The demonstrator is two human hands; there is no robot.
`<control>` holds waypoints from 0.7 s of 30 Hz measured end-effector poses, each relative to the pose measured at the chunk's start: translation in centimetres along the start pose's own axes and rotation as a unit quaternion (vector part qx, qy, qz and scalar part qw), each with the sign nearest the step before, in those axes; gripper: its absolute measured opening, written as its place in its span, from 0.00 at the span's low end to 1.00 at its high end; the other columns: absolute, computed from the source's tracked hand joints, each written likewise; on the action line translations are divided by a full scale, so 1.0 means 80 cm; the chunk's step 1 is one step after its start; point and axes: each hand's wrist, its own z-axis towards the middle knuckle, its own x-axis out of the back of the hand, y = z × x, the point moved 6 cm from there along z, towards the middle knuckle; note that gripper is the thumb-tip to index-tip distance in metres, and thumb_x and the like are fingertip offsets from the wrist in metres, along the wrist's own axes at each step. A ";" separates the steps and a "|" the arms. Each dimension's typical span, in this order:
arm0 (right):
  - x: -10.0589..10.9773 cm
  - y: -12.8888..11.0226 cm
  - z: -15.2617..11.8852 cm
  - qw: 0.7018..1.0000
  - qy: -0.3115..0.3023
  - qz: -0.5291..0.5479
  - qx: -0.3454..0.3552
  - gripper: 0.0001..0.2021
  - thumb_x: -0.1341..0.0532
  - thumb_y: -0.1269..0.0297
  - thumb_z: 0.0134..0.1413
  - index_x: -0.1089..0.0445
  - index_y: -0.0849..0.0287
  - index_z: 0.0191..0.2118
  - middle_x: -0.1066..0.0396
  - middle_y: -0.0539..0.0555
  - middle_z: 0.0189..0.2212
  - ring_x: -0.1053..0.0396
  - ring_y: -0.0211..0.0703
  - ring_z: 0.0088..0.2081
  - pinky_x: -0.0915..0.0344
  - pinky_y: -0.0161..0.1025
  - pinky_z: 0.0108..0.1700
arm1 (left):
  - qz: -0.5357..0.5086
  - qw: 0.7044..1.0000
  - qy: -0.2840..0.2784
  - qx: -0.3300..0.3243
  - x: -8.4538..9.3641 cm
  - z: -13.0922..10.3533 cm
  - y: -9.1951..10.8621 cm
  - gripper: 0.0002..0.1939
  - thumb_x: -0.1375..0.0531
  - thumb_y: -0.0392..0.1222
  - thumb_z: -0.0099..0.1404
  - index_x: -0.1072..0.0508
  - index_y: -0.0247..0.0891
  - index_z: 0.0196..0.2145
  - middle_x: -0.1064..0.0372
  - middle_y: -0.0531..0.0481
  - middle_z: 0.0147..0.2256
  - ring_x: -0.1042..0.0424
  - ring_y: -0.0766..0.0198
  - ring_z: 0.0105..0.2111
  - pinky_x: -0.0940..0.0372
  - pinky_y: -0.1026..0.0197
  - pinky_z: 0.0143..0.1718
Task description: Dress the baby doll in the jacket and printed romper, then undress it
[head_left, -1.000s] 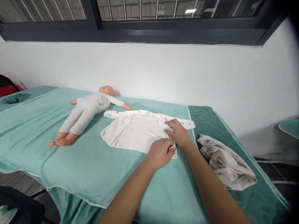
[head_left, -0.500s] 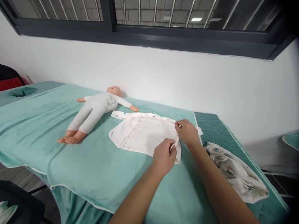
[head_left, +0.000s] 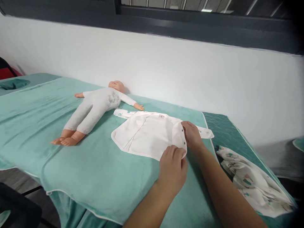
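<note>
A white baby shirt [head_left: 152,134] lies spread on the green cover, its printed sleeves out to both sides and a small label at the neck. Along its right edge, dark snaps show on a front panel. My left hand [head_left: 173,167] pinches the lower right corner of the shirt. Higher up that same edge, my right hand [head_left: 192,135] grips the fabric between thumb and fingers, close to the right sleeve. A baby doll [head_left: 99,106] in a white suit lies on its back to the left, one arm reaching toward the shirt's left sleeve.
A crumpled printed cloth [head_left: 256,183] lies at the right on a darker green quilted cover [head_left: 218,126]. The green cover [head_left: 90,177] drapes over the front edge. Behind stands a white wall [head_left: 166,69] under a dark window frame [head_left: 190,28]. A black chair [head_left: 19,205] is at lower left.
The shirt's right edge is drawn outward and flatter, so its snaps and more of the right sleeve show. Both hands keep hold of that edge. The view has tilted down.
</note>
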 end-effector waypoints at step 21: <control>0.055 0.012 0.018 0.988 0.018 -0.139 0.056 0.17 0.39 0.52 0.51 0.29 0.56 0.43 0.28 0.52 0.34 0.34 0.41 0.29 0.39 0.40 0.34 | 0.179 0.981 -0.075 -0.026 -0.030 -0.018 0.036 0.08 0.50 0.39 0.71 0.32 0.39 0.38 0.33 0.46 0.38 0.35 0.54 0.39 0.38 0.50 0.39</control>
